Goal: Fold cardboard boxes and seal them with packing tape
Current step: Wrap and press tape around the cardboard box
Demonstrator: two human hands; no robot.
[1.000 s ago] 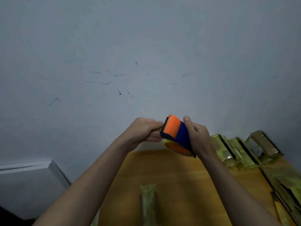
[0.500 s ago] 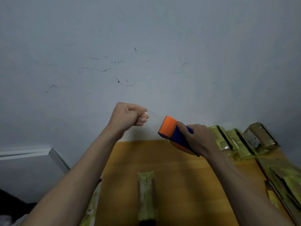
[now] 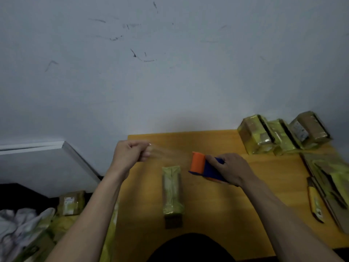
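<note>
A narrow cardboard box (image 3: 172, 193) wrapped in yellow tape lies lengthwise in the middle of the orange table (image 3: 245, 214). Above its far end my right hand (image 3: 227, 168) grips an orange and blue tape dispenser (image 3: 200, 165). A clear strip of tape (image 3: 170, 153) stretches left from the dispenser to my left hand (image 3: 131, 153), which pinches the strip's free end in a closed fist. Both hands are held above the table, the box below and between them.
Three taped boxes (image 3: 281, 135) stand at the table's back right by the grey wall. Flattened cardboard and yellow packets (image 3: 330, 184) lie along the right edge. Left of the table sit another taped box (image 3: 70, 203), white cloth (image 3: 20, 224) and a white panel (image 3: 37, 163).
My hands have drawn apart, pulling a longer strip of tape out of the dispenser. The view has tipped downward, bringing the table and the box into fuller sight.
</note>
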